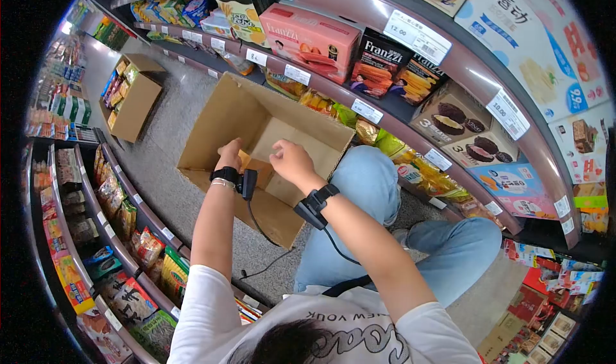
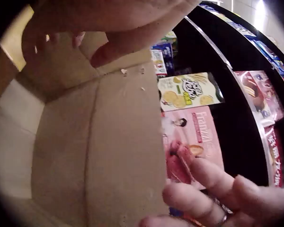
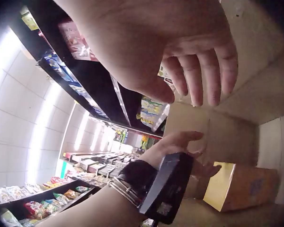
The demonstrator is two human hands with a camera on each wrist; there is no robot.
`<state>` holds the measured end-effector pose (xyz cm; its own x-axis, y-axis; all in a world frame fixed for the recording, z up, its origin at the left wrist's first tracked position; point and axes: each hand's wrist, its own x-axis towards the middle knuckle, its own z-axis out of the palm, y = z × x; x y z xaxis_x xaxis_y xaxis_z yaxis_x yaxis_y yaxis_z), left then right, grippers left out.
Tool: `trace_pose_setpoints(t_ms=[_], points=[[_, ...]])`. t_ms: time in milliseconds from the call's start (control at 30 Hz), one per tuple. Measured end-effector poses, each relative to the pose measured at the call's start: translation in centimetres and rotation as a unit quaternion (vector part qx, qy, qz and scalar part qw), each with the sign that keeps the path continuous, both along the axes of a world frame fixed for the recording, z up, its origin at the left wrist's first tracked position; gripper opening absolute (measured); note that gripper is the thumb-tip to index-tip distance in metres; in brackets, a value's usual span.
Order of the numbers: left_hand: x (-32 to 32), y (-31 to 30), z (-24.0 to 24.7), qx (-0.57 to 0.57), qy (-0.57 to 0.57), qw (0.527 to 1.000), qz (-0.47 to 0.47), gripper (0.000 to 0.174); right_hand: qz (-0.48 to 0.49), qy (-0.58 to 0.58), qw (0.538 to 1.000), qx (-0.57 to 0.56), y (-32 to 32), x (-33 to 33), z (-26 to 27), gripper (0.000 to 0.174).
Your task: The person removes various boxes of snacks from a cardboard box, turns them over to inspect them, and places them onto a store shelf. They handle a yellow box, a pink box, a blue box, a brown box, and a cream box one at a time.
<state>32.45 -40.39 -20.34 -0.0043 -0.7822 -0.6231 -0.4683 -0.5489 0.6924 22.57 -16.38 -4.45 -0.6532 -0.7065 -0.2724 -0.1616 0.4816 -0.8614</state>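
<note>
A large open cardboard box (image 1: 212, 117) stands on the floor before the person. Inside lies a small carton (image 3: 251, 189) with a yellow face; in the head view it is partly behind the left hand. My left hand (image 1: 229, 153) reaches over the box's interior, fingers spread, one fingertip right at the carton's upper edge in the right wrist view. Across from it, my right hand (image 1: 295, 164) hovers above the box's near right part, holding nothing, its fingers (image 3: 206, 78) loosely bent. Both wrists wear black camera straps.
Shelves on the right carry a pink Franzzi box (image 1: 310, 40), black Franzzi boxes (image 1: 382, 62) and cookie cartons (image 1: 452, 117). Bagged snacks (image 1: 147, 245) fill the left shelves. Another filled cardboard box (image 1: 138, 107) stands farther down the aisle. The person's bent knee (image 1: 366, 178) is beside the open box.
</note>
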Motion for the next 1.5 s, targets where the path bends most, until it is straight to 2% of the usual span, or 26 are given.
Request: trace_pose_setpoints(t_ms=[67,167,200,233,333,467,533,567,633,667,767,800,900,933,1000,1100,1200,1333,1400,1500], points=[[0.3,0.5,-1.1,-0.005,0.013,0.998,0.069,0.063,-0.007,-0.008,1.0,0.024,0.2,0.2,-2.5,0.031],[3.3,-1.2,-2.0,0.179,0.132,0.975,-0.022,0.076,0.012,-0.077,0.995,0.055,0.0,0.0,-4.9,0.033],[3.6,-1.6,-1.9,0.203,0.155,0.961,-0.11,0.097,0.007,-0.079,0.996,0.05,0.0,-0.2,-5.2,0.033],[3.2,-1.5,-2.4,0.191,0.104,0.971,-0.096,0.102,0.003,-0.083,0.995,0.046,0.1,-0.2,-5.5,0.034],[0.7,1.4,1.3,0.154,-0.011,0.987,-0.053,0.113,-0.004,-0.083,0.995,0.048,0.2,-0.7,-5.4,0.035],[-0.3,3.2,2.2,0.11,-0.058,0.992,-0.005,0.12,-0.002,-0.1,0.993,0.062,0.3,-0.9,-5.4,0.036],[0.1,1.7,-0.7,0.069,-0.174,0.981,-0.056,0.122,-0.002,-0.103,0.992,0.073,0.3,-0.9,-5.7,0.037],[1.4,-1.0,-6.0,0.039,-0.278,0.953,-0.118,0.123,-0.003,-0.106,0.991,0.079,0.4,-0.8,-5.9,0.037],[1.7,-1.8,-7.0,0.012,-0.387,0.895,-0.219,0.124,-0.001,-0.101,0.992,0.074,0.5,-0.7,-6.3,0.037],[0.8,-0.6,-3.1,0.016,-0.397,0.88,-0.26,0.125,-0.001,-0.099,0.992,0.072,0.6,-0.7,-6.5,0.037],[-0.8,2.2,4.4,0.029,-0.433,0.855,-0.285,0.127,0.008,-0.088,0.993,0.075,0.6,-0.7,-6.5,0.037],[-1.1,2.5,5.1,0.033,-0.445,0.851,-0.278,0.127,0.006,-0.09,0.993,0.074,0.6,-0.7,-6.4,0.037],[-0.6,2.6,2.5,-0.006,-0.491,0.831,-0.261,0.119,-0.003,-0.092,0.993,0.07,0.9,-0.8,-6.5,0.036],[-0.1,2.7,1.8,-0.031,-0.487,0.83,-0.271,0.115,-0.005,-0.088,0.994,0.069,1.0,-0.8,-6.6,0.036],[0.1,4.5,4.3,-0.082,-0.478,0.826,-0.289,0.108,-0.01,-0.087,0.994,0.071,1.0,-0.7,-6.7,0.036],[1.7,3.7,1.3,-0.148,-0.478,0.817,-0.288,0.101,-0.015,-0.092,0.993,0.077,1.1,-0.7,-6.8,0.035],[2.0,3.0,1.2,-0.138,-0.454,0.816,-0.331,0.101,-0.012,-0.084,0.994,0.075,1.0,-0.6,-7.2,0.034],[1.5,3.8,2.0,-0.105,-0.417,0.848,-0.31,0.1,-0.009,-0.065,0.995,0.072,1.1,-0.8,-6.9,0.033],[1.1,4.2,3.0,-0.074,-0.403,0.859,-0.308,0.102,-0.01,-0.07,0.995,0.063,1.2,-0.7,-7.3,0.031],[0.0,4.7,5.8,-0.095,-0.377,0.859,-0.333,0.102,-0.024,-0.096,0.995,0.009,0.9,-0.6,-7.0,0.029]])
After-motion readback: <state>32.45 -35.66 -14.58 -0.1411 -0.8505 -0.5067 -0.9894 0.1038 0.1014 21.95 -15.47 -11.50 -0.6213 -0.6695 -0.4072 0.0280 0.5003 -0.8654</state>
